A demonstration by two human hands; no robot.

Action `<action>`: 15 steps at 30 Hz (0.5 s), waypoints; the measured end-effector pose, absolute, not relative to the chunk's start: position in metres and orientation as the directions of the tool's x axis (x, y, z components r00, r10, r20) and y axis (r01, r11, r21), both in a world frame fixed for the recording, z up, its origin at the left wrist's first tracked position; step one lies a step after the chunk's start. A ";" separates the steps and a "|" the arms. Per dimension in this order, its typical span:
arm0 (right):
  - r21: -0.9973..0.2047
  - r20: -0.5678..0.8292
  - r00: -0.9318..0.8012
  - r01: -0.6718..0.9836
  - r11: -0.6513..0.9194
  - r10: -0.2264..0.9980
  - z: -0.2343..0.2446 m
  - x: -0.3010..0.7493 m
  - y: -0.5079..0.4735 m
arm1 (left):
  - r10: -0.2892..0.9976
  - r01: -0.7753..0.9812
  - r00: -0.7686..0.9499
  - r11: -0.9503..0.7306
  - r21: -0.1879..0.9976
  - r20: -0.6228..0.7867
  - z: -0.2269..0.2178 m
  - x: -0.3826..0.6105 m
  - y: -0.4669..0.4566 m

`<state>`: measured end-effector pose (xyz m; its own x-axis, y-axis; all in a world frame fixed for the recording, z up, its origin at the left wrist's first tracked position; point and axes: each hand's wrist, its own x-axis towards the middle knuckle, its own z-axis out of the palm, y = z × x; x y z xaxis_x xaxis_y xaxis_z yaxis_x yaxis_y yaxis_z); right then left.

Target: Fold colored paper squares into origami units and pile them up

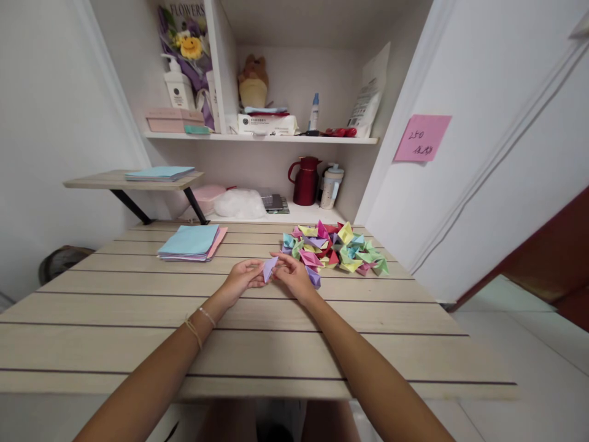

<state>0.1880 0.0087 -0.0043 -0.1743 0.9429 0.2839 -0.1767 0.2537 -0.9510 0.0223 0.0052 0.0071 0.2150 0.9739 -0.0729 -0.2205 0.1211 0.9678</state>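
Observation:
My left hand point(243, 277) and my right hand point(294, 275) meet over the middle of the wooden table point(138, 319). Both pinch a small folded lilac paper piece point(269, 267) between their fingertips, just above the tabletop. A heap of several folded paper pieces point(338, 247) in pink, yellow, green, blue and purple lies right behind my right hand. A flat stack of blue and pink paper sheets point(192, 242) rests on the table to the far left of my hands.
A small raised shelf point(115, 180) at the back left carries more blue sheets point(159, 173). Behind the table stand a red jug point(304, 180), a white cup point(331, 186) and bags. A pink note point(422, 137) sticks on the right wall.

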 end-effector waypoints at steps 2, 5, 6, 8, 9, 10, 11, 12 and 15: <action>-0.951 0.303 -0.138 -0.109 0.289 0.943 -0.005 0.188 0.009 | 0.973 -0.212 0.221 0.120 0.970 -0.073 0.007 0.023 0.005; -0.924 0.379 -0.064 0.023 0.381 0.923 -0.004 0.189 0.009 | 0.967 -0.211 0.239 0.140 0.967 -0.087 0.007 0.025 0.004; -0.906 0.415 -0.044 0.067 0.418 0.909 -0.003 0.190 0.008 | 0.961 -0.210 0.257 0.157 0.965 -0.100 0.007 0.025 0.003; -0.856 0.498 -0.029 0.143 0.496 0.867 -0.002 0.191 0.007 | 0.942 -0.205 0.309 0.200 0.958 -0.130 0.008 0.025 0.002; -0.825 0.540 -0.033 0.176 0.537 0.841 -0.001 0.192 0.007 | 0.931 -0.205 0.337 0.220 0.954 -0.142 0.008 0.024 0.002; -0.790 0.581 -0.047 0.207 0.577 0.812 0.000 0.192 0.006 | 0.921 -0.209 0.361 0.235 0.949 -0.148 0.008 0.024 0.002; -0.752 0.619 -0.068 0.235 0.615 0.783 0.001 0.193 0.005 | 0.915 -0.220 0.375 0.242 0.945 -0.147 0.008 0.023 0.002; -0.715 0.650 -0.096 0.259 0.650 0.754 0.002 0.193 0.004 | 0.913 -0.234 0.384 0.243 0.942 -0.140 0.008 0.023 0.002; -0.621 0.704 -0.182 0.311 0.719 0.686 0.003 0.192 0.003 | 0.920 -0.270 0.383 0.204 0.941 -0.090 0.008 0.022 0.002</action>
<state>0.1924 0.0031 0.0029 -0.1816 0.6864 0.7042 0.3114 0.7194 -0.6209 0.0215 0.0018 0.0077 0.3826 0.9195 -0.0898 -0.2697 0.2041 0.9411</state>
